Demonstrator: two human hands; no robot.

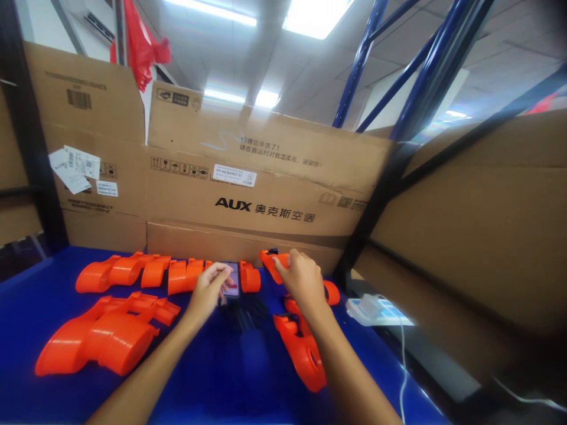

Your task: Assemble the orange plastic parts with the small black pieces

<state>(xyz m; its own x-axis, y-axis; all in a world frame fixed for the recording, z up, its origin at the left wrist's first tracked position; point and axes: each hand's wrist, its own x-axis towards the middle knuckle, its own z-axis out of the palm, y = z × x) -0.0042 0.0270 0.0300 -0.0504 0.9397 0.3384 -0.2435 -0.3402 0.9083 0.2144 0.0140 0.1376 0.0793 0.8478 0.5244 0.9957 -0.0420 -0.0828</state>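
Orange curved plastic parts lie in groups on the blue tabletop (208, 378). My right hand (305, 276) is closed at the back right, its thumb against an orange plastic part (271, 260) with a dark piece at its end; the other fingertips are hidden. More orange parts (303, 354) lie beneath and beside my right forearm. My left hand (213, 283) is held with thumb and fingers pinched together, in front of a phone (234, 280) with a lit screen. Whatever is between those fingers, if anything, is too small to make out. A single orange part (250, 277) stands right of the phone.
A row of orange parts (153, 271) runs along the back left, with a larger cluster (100, 339) in front. A dark blurred bundle (245, 313) lies mid-table. Cardboard (266, 189) walls the back. A power strip (376, 310) with a white cable sits at right, near a dark post.
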